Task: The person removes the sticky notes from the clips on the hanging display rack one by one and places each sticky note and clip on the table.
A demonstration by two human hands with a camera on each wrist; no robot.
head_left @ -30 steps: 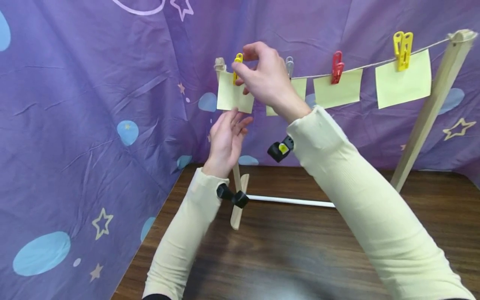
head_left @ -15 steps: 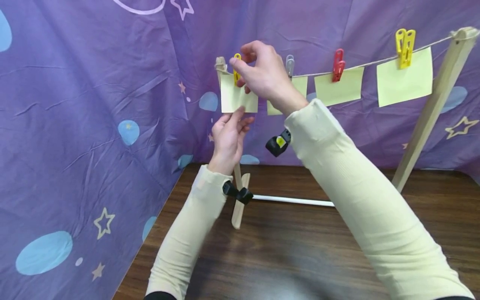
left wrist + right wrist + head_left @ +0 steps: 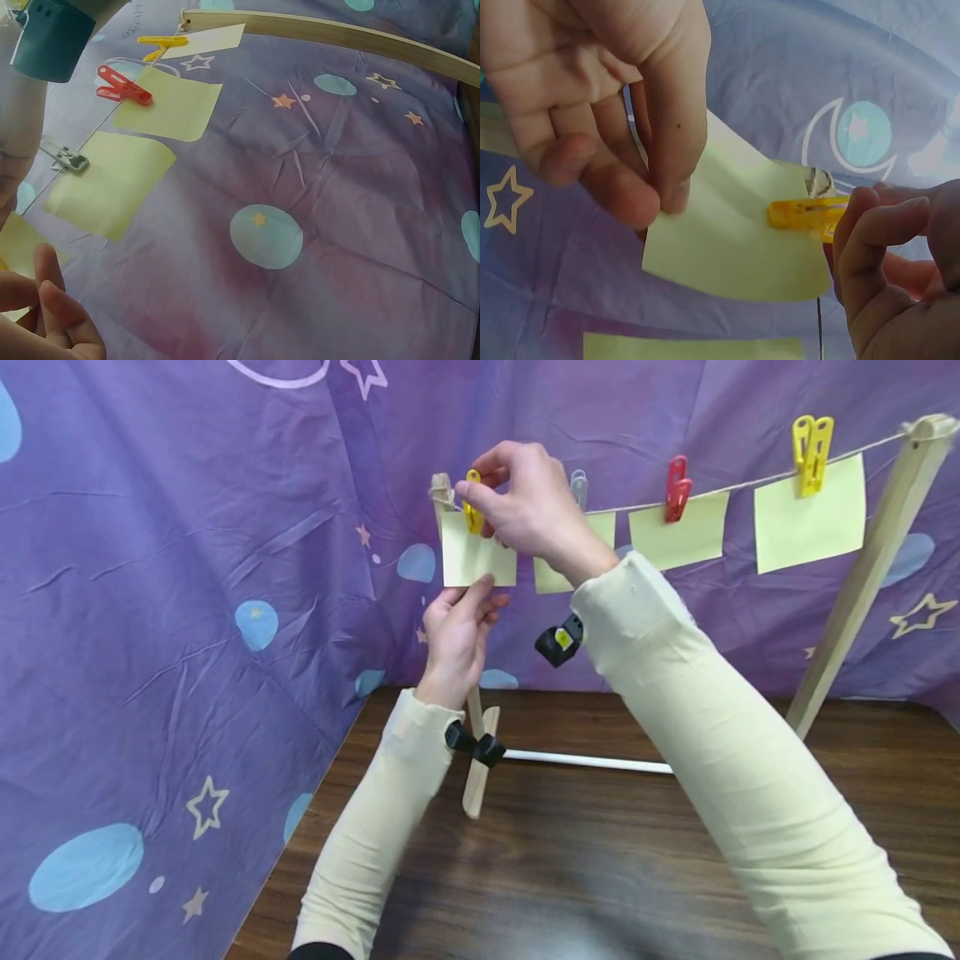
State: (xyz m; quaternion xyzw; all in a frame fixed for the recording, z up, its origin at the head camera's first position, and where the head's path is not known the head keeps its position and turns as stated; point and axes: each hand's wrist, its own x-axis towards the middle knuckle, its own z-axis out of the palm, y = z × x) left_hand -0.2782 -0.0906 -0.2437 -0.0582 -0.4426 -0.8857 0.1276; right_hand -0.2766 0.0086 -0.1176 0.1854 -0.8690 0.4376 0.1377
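Left hand (image 3: 456,639) pinches note (image 3: 459,558) by lower edge; right hand (image 3: 534,506) grips yellow clip (image 3: 799,214)

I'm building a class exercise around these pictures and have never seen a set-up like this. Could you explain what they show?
There is no machine here, only a person's bare left hand and right hand. The widest view is taken from the person's head; the other two come from the left and right wrist.

On the brown tabletop stands a wooden stand with a white rod low down and a string across the top. Along the string are four pale yellow sheets with yellow, red and grey clips.

In the head view, the left hand's fingers pinch the leftmost sheet at its lower edge; the right hand's grip the leftmost yellow clip.
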